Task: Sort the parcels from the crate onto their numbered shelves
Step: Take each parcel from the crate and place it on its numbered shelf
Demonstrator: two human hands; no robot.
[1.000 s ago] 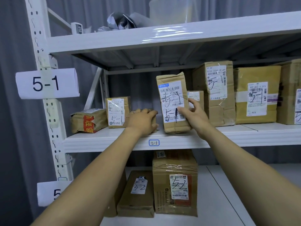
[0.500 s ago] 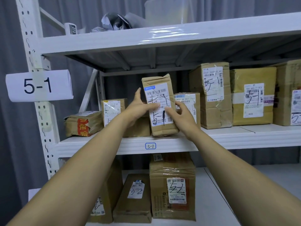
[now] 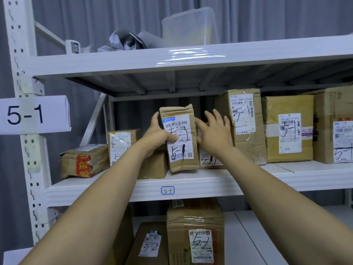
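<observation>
Since a second ago, moved the left hand (image 3: 158, 137) up from the low brown box (image 3: 152, 166) to the parcel (image 3: 180, 139), and took the right hand (image 3: 214, 134) off the label front. Now grasps the parcel's left edge with the left hand, thumb laid across the label, fingers wrapped behind. Holds the right hand released, fingers spread, just beside the parcel's right edge; cannot tell whether touching.

Stands upright, slightly tilted, on the 5-1 shelf (image 3: 267, 180), base on the board near the front edge, in front of the low brown box, between a small labelled box (image 3: 122, 144) on the left and another small box (image 3: 210, 161) on the right.

Seems light, judging by the one-handed grip. Stiff card, crumpled at the top, with a slick label; probably tippy on so narrow a base. Best taken by the two long side edges, on bare card rather than label.

Reads "5-1" in marker on the parcel's label, under a blue header and barcodes; fine print too small to read. Repeats "5-1" on the paper sign (image 3: 34, 114) at the left upright, on the shelf-edge tag (image 3: 167, 190) and on neighbouring labels. Shows "5-2" on two lower parcels (image 3: 198, 243), "010" on a white tag (image 3: 74, 47) up top, and a red band of Chinese characters on the far-left parcel (image 3: 84, 161).
</observation>
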